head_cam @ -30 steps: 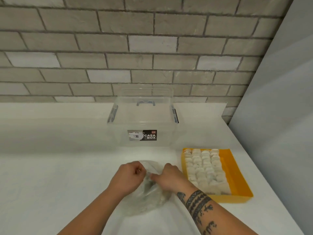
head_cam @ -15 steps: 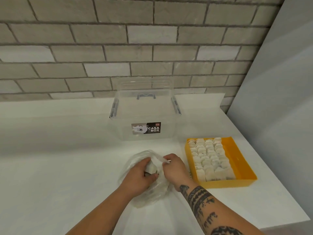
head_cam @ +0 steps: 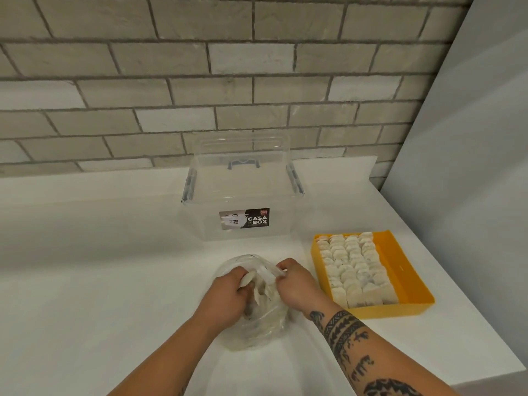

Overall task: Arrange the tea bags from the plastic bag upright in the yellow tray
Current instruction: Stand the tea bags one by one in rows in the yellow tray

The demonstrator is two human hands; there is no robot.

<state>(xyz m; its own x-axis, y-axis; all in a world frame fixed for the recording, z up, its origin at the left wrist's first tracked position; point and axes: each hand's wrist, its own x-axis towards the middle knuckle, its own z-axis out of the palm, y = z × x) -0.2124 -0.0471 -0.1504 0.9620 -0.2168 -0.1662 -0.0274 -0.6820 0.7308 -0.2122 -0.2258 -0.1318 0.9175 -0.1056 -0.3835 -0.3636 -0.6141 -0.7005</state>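
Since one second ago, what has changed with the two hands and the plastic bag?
The left hand moved from the mouth of the plastic bag down into it and now pinches a tea bag there. The right hand keeps gripping the bag's rim, holding it open. The yellow tray and the clear box stayed where they were.

Grey brick wall [head_cam: 200, 81], white counter [head_cam: 85, 281]

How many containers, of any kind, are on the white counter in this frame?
3: a clear plastic storage box by the brick wall, a yellow rectangular plastic tray at right, and a clear plastic bag nearest the camera.
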